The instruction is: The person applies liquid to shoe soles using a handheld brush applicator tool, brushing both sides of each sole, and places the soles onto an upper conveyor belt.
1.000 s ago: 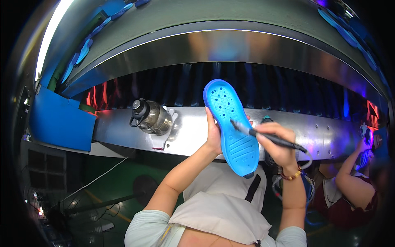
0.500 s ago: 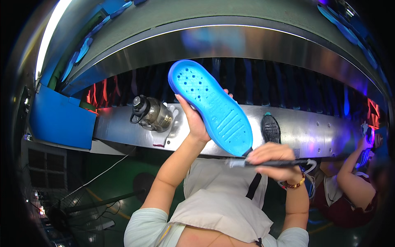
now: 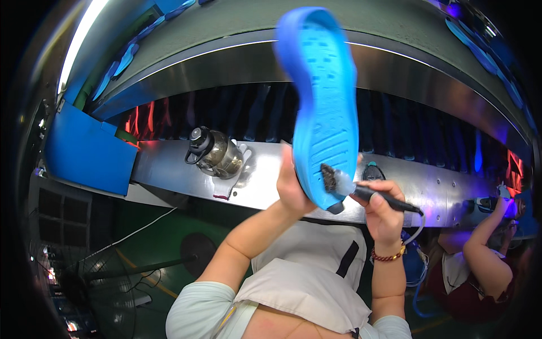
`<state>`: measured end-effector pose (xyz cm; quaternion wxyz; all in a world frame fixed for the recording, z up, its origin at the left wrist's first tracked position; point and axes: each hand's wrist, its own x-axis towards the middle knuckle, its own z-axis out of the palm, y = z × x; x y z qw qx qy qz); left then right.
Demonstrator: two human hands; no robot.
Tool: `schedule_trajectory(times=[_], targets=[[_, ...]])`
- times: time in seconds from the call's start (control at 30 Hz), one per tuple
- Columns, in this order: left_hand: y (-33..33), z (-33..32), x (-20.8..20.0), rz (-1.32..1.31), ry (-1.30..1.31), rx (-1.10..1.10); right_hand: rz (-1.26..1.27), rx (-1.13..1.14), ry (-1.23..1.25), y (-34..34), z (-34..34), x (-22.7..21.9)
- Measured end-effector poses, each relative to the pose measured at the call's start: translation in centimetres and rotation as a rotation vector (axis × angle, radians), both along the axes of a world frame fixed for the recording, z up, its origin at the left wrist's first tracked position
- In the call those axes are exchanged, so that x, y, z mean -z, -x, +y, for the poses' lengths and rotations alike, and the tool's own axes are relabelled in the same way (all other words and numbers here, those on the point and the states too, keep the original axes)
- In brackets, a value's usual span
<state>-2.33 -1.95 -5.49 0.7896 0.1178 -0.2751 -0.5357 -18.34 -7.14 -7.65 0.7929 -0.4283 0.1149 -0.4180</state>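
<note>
A blue shoe sole [image 3: 326,124] stands tilted up in front of me, its hollow inner side with grooves and small holes toward me. My left hand [image 3: 294,189] is closed around its lower left edge; some of the fingers are hidden behind it. A black-handled brush [image 3: 343,183] with a hose at its end is in my right hand [image 3: 384,217], fingers pinched round the handle. Its dark bristles appear to touch the sole's lower inner face. A small black tab [image 3: 336,208] sticks out at the sole's lower end.
On the metal ledge [image 3: 265,169] stand a dark clear drink bottle [image 3: 217,153] and, beside it, a white glove [image 3: 224,187]. A black oval piece [image 3: 372,170] lies partly hidden behind my right hand. Blue soles [image 3: 125,59] line the green belt [image 3: 226,20]. Another person's arm [image 3: 485,248] is at right.
The sole has moved up and turned more upright. My right hand has brought the brush from below the sole onto its lower inner face, bristles pointing left.
</note>
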Motion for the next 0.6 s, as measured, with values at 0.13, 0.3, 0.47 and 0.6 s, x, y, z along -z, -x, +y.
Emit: schedule_trajectory(times=[0.13, 0.3, 0.47, 0.6], targets=[[-1.3, 0.1, 1.8, 0.103, -0.053, 0.079, 0.287, 0.048, 0.726, 0.2, 1.7, -2.0], [-1.8, -0.7, 1.0, 0.149, -0.027, 0.083, 0.32, 0.1, 0.865, 0.8, -1.8, -2.7], [-2.2, -1.4, -0.1, 0.222, 0.011, 0.239, 0.332, 0.015, 0.985, 0.9, -2.2, -4.0], [-3.3, -1.8, -0.5, 0.231, -0.109, 0.367, 0.357, -0.172, 1.226, 0.4, -0.5, -5.4]])
